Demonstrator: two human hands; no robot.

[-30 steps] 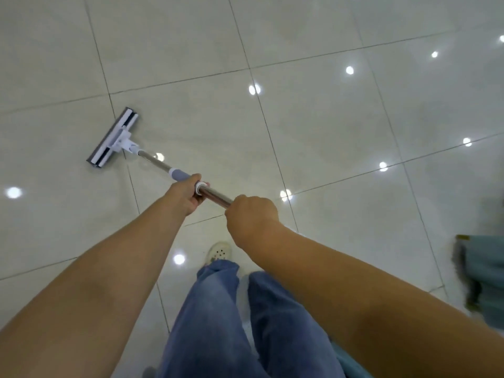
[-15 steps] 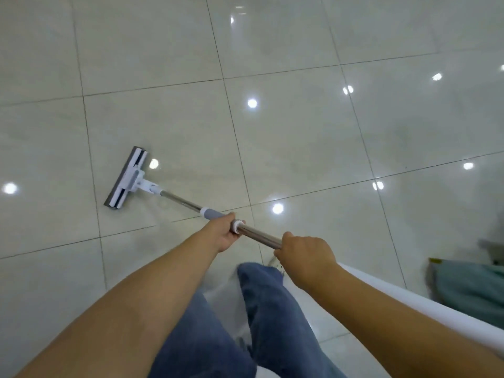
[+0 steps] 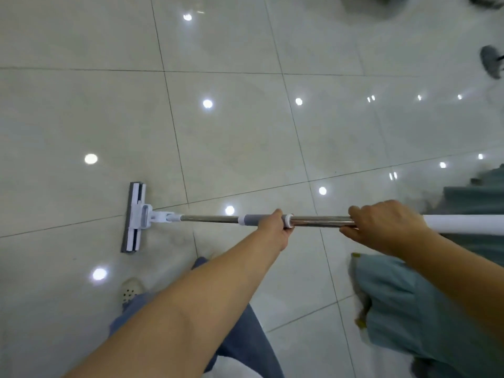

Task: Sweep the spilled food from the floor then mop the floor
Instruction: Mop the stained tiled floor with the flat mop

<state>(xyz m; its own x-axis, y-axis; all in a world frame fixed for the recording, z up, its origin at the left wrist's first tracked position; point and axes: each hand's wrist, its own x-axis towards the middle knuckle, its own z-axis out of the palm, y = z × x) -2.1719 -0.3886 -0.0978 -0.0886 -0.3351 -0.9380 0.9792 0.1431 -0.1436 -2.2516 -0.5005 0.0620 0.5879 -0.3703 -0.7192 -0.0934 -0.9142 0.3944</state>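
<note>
A flat mop with a white and grey head lies on the glossy pale tiled floor, left of centre. Its steel handle runs to the right, nearly level across the view. My left hand grips the handle at the grey collar. Farther right, my right hand grips the steel part, just before the white upper section. No spilled food shows on the tiles around the mop head.
My jeans and a pale perforated shoe are at the bottom, close to the mop head. A blurred teal object with yellow spots sits at the lower right. Dark blurred shapes stand at the top right.
The view swung so the handle now lies nearly level instead of slanting up-left. The mop head has come nearer to my feet, and the teal object looms closer on the right.
</note>
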